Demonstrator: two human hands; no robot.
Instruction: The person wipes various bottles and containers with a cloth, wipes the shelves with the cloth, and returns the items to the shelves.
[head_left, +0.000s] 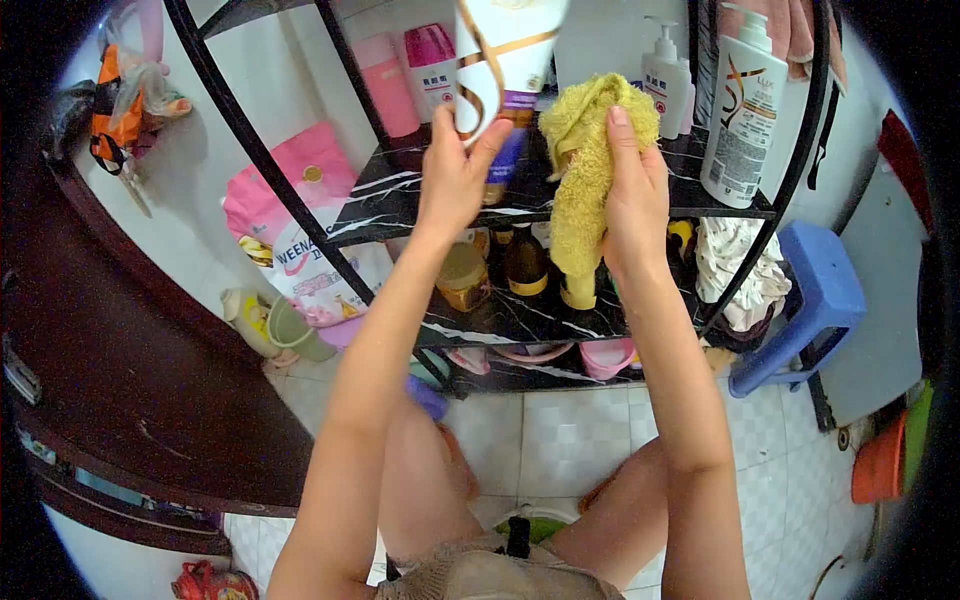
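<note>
My left hand (pixel 458 170) is closed around the lower end of a white bottle (pixel 510 45) with a gold and black swirl. The bottle tilts, and its top runs out of the frame. In my right hand (pixel 637 190) is a fluffy yellow-green cloth (pixel 582 205), bunched at the top and hanging down, with my thumb pressed on it. Both hands are in front of a black marbled shelf (pixel 385 190). Just behind the white bottle stands a purple tube (pixel 507 150). A white LUX pump bottle (pixel 742 110) stands at the shelf's right end.
Pink bottles (pixel 432 65) and a white pump bottle (pixel 664 75) stand farther back. A jar (pixel 463 275) and dark bottle (pixel 525 260) occupy the shelf below. A pink detergent bag (pixel 300 210) leans at left. At right are a blue stool (pixel 815 290) and an orange bucket (pixel 880 465).
</note>
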